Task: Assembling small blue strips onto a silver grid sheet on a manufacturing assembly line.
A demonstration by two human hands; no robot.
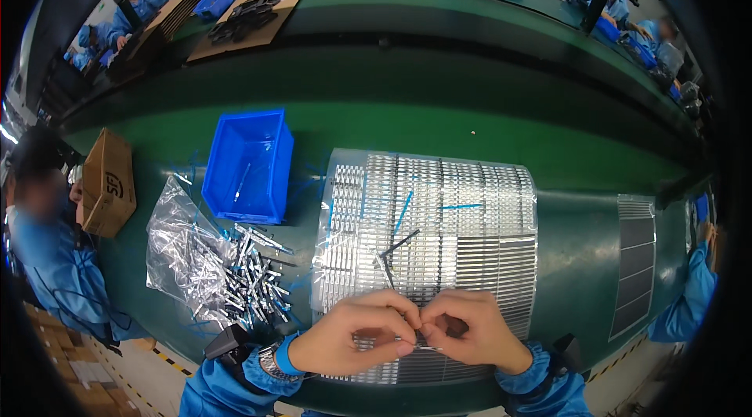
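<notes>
From my remote post I log, left side, a clear bag [168,217] against loose strips [257,284], blue bin [274,174] above, then, bottom centre, left hand [352,339] and right hand [479,335] pinching a small thin part [424,347] over rows of silvery strips [493,209], dark panel [634,268] far right.

Small piece [428,347] mostly hidden by the hands [345,336], blue sleeves [223,384] cut off below, co-worker's head [39,178] blurred
</notes>
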